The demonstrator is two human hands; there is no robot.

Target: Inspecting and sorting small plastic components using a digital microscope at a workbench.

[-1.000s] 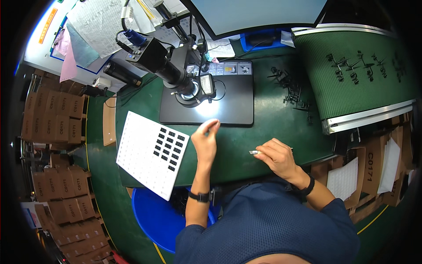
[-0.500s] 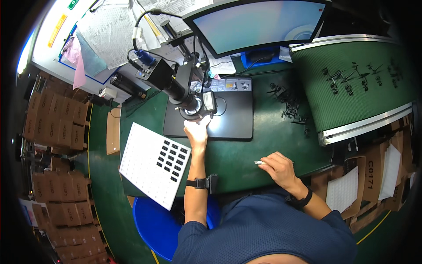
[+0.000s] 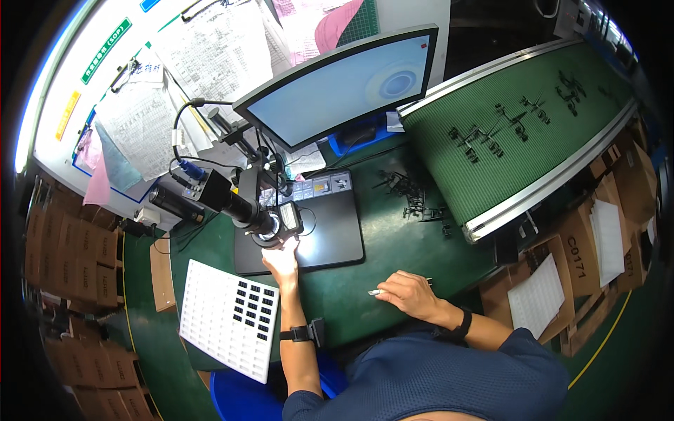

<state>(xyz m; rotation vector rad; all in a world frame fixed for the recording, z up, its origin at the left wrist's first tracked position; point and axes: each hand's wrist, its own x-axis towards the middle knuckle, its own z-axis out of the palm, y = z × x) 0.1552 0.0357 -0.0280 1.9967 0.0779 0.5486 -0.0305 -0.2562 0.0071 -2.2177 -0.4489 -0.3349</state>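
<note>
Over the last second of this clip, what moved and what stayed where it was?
The left hand went forward from the green mat beside the white compartment tray to the lit black stage under the black microscope camera; whether it pinches anything there is unclear. The right hand kept resting on the mat with a small silvery tool at its fingertips. Tray and microscope stayed put.

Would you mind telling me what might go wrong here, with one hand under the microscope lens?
The left hand sits in the glare right under the microscope lens, so it may knock the lens and spoil the picture on the monitor. The right hand holds slim tweezers by the desk edge; they could slip off. The white tray overhangs the desk and might tip.
</note>
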